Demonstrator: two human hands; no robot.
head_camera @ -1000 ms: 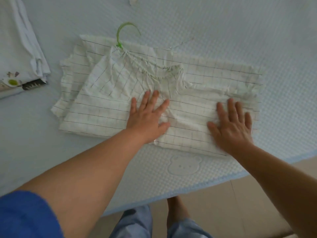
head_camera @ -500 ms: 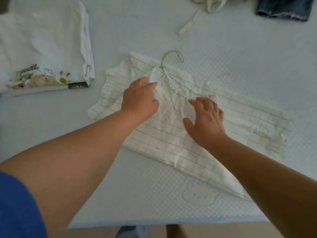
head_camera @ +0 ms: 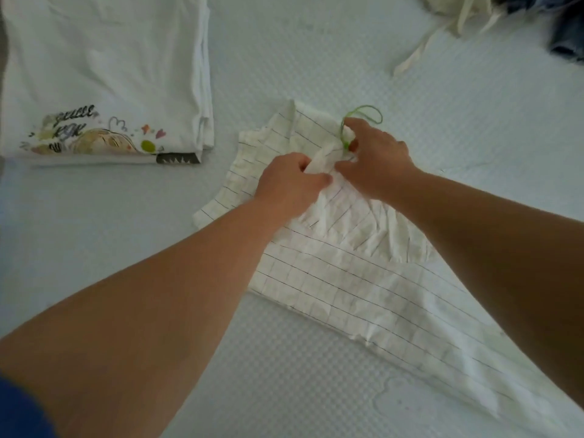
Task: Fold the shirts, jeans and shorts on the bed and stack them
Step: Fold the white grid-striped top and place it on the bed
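- Both hands are in on the white checked shirt (head_camera: 331,273), which lies spread across the pale blue quilted bed (head_camera: 316,52), in the middle.
- Left hand (head_camera: 289,183) has its fingers curled round a bunched fold of the cloth near the shirt's far end.
- Right hand (head_camera: 376,161), just beside it, pinches the same gathered fabric, right at the base of the green cord loop (head_camera: 363,116).
- Off to the left, apart from the checked one, a folded white printed T-shirt (head_camera: 104,74) lies flat.
- Top right corner: a cream garment with straps (head_camera: 442,14) and some dark denim (head_camera: 565,39), unfolded.
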